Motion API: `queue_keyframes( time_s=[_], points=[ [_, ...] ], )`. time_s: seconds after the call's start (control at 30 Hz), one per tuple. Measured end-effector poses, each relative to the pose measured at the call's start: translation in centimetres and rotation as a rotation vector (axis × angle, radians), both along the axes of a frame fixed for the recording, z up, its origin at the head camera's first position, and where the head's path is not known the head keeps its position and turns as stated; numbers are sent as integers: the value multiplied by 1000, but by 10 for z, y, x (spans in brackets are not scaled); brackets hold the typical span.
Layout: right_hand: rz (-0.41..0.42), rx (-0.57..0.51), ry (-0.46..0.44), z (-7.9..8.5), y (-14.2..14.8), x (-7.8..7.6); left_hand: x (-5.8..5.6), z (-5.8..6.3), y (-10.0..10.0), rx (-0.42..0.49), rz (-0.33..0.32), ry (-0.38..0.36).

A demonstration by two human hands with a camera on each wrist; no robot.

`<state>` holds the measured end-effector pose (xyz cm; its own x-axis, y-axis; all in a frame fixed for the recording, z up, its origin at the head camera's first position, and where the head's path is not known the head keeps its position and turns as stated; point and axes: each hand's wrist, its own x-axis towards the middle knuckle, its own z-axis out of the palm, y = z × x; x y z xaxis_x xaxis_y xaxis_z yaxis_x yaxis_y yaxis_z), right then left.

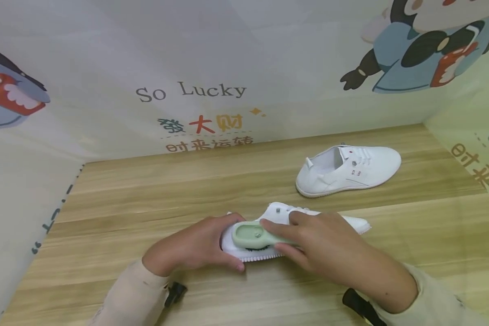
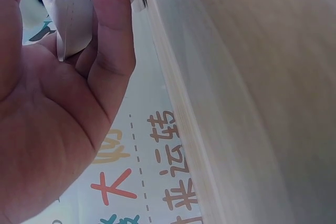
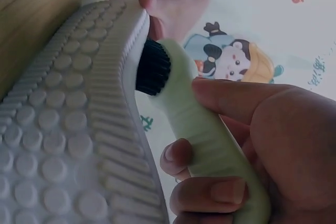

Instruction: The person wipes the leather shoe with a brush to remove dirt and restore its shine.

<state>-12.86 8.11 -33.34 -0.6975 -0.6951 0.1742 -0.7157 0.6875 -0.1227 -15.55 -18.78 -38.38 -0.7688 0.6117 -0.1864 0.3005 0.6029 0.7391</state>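
My left hand [image 1: 203, 242] grips the heel end of a white shoe [image 1: 354, 222], thumb and fingers on either side of it. The shoe lies on its side, toe to the right; the right wrist view shows its dotted sole [image 3: 68, 114]. My right hand [image 1: 322, 240] holds a pale green shoe brush [image 1: 248, 235] by its handle, fingers wrapped round it. Dark bristles [image 3: 152, 69] press against the side of the shoe near the heel. In the left wrist view, the heel [image 2: 73, 22] sits between the fingers of my left hand [image 2: 58, 108].
A second white shoe [image 1: 350, 171] stands upright behind, toward the right, on the wood-grain table [image 1: 167, 190]. Pale printed sheets [image 1: 203, 54] with cartoon figures rise at the back and sides. Black strap ends [image 1: 175, 293] hang by the wrists.
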Motion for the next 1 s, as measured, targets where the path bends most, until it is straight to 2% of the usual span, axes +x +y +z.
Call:
queue_keyframes(
  time_s=[0.2,0.4,0.53,0.77,1.0],
  points=[
    [-4,0,9,-2,-4,0,0,0,2,4,-3,-4],
    [-36,15,-18,3,5,2,0,0,1,-22,-3,4],
    [-91,26,-36,6,21,5,0,0,1,-34,3,1],
    [-136,12,2,9,56,9,1,0,1,-71,19,23],
    [-217,11,-89,18,89,11,1,2,2,-76,16,33]
  ],
)
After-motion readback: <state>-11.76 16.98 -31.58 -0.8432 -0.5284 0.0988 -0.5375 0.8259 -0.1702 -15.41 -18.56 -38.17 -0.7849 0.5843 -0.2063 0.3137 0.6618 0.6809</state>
